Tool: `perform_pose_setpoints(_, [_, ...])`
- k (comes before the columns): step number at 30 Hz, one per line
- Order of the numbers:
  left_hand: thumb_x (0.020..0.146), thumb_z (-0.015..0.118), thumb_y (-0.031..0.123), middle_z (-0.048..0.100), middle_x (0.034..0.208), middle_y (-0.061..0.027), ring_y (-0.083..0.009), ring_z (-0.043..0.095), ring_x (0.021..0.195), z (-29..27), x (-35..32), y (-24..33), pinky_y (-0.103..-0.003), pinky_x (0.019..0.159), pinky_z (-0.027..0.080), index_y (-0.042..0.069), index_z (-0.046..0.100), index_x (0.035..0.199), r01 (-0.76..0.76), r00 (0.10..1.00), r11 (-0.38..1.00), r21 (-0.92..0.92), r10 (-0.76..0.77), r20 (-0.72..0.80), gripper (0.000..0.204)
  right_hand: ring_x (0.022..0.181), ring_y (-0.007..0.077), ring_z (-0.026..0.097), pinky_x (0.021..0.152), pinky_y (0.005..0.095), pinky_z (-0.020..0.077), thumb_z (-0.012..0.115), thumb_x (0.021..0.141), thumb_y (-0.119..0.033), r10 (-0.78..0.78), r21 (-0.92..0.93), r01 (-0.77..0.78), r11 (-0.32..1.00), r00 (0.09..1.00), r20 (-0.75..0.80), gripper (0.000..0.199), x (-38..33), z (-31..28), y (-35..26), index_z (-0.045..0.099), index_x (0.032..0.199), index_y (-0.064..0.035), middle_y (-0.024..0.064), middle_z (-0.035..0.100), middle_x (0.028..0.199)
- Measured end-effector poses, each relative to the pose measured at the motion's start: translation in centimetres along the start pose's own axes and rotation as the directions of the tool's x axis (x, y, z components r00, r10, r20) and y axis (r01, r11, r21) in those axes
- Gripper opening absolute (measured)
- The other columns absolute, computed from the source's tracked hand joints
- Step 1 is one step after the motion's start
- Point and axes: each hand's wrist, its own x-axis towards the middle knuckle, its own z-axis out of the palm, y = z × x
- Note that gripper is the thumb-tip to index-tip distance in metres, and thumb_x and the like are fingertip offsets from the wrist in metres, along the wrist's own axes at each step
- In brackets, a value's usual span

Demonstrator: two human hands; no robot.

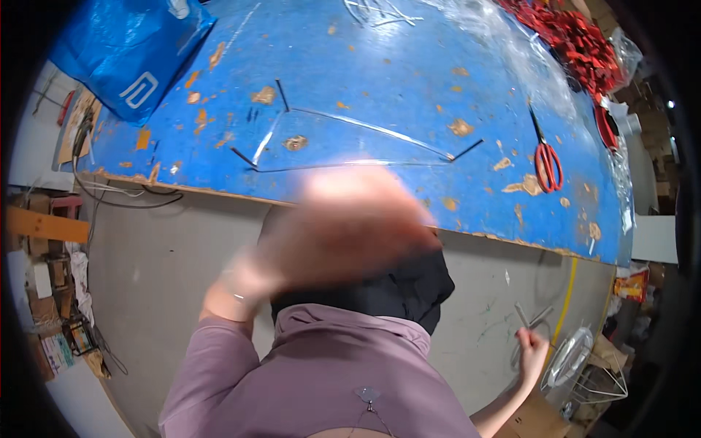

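My left hand (347, 223) is a motion blur above the table's near edge, so its fingers cannot be made out. It is nearest to a thin silver rod frame (369, 126) with four sides, which lies on the blue tabletop and has short dark rods sticking out at its corners. Part of the near side passes close behind the blurred hand. Off to the lower right, below the table, my right hand (531, 352) is closed, with thin grey rods (534, 317) in a V shape rising out of it.
Red-handled scissors (548, 166) lie toward the right of the worn blue table (394, 80). A blue bag (131, 58) stands at the far left. Clear plastic wrap (504, 44) and a red shiny heap (577, 44) cover the far right. A wire frame (600, 383) sits near the right hand.
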Motion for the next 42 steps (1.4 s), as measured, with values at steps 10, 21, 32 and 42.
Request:
perform_pose_setpoints(10, [0.084,0.050,0.027,0.059,0.077,-0.0089,-0.0180,0.054,0.070,22.0,-4.1,6.2,-0.030,0.064,0.043,-0.002,0.053,0.096,0.500,0.382,0.723,-0.477,0.310,0.871,0.032,0.050,0.0068,0.040,0.046,0.0225,0.0301,0.066,0.071,-0.013,-0.168,0.380,0.034,0.924,0.931,0.324,0.017,-9.2,-4.3,-1.8,0.061,0.066,0.0028,0.0001,0.049,0.052])
perform_pose_setpoints(21, [0.081,0.057,0.028,0.044,0.049,-0.0024,-0.0106,0.035,0.037,-7.0,-9.9,-7.4,-0.021,0.036,0.026,0.002,0.045,0.064,0.275,0.935,0.265,-0.924,-0.296,0.194,0.033,0.054,0.0105,0.049,0.047,0.0233,0.0359,0.065,0.073,-0.017,-0.648,0.369,0.537,0.759,0.676,0.350,0.017,3.4,-4.0,-9.9,0.062,0.070,-0.0004,0.0038,0.054,0.057])
perform_pose_setpoints(32, [0.092,0.037,0.022,0.027,0.053,0.0033,-0.0052,0.026,0.044,-15.3,-3.8,-10.7,-0.019,0.039,0.021,0.004,0.048,0.084,-0.033,0.904,0.206,-0.978,-0.411,-0.117,0.023,0.058,0.0064,0.045,0.052,0.0222,0.0359,0.061,0.079,-0.023,-0.782,0.251,0.766,0.593,0.621,-0.049,0.025,16.2,0.8,-29.2,0.063,0.080,0.0016,0.0013,0.055,0.062])
perform_pose_setpoints(42, [0.085,0.052,0.018,0.044,0.060,0.0000,-0.0070,0.045,0.054,-11.5,-1.2,-10.1,-0.020,0.044,0.032,0.003,0.062,0.090,0.332,0.940,0.597,0.730,-0.272,-0.205,0.019,0.043,0.0095,0.043,0.043,0.0271,0.0350,0.065,0.071,-0.032,-0.591,-0.111,0.584,0.804,0.805,-0.050,0.035,24.1,4.9,-27.0,0.060,0.060,0.0013,0.0054,0.048,0.044])
